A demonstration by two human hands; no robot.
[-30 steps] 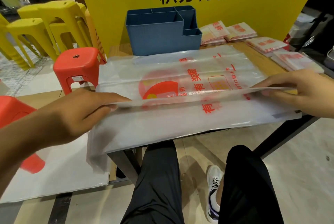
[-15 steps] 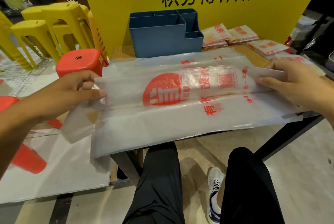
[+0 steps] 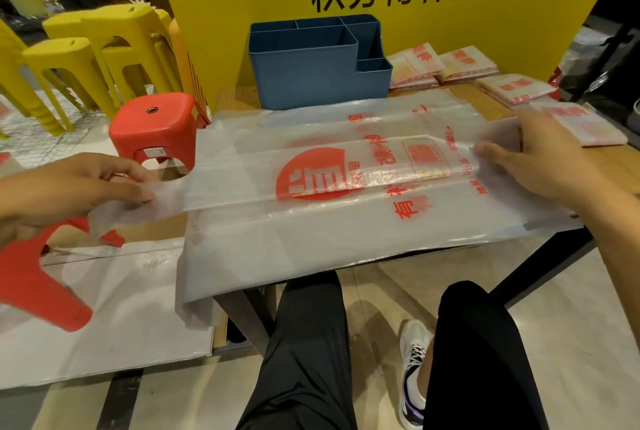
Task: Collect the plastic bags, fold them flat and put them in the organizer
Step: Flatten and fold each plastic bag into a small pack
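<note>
The wooden counter carries a blue organizer at the back and folded bags stacked to its right. A long plastic bag lies across the front, overhanging the near edge.

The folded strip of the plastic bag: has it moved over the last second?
Yes. The folded strip has been carried away from the person, toward the blue organizer, and now lies flat across the bag's middle instead of raised near the table's front edge.

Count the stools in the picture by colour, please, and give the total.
Red stools: 2
Yellow stools: 3, as far as the stacking shows
Total: 5
</note>
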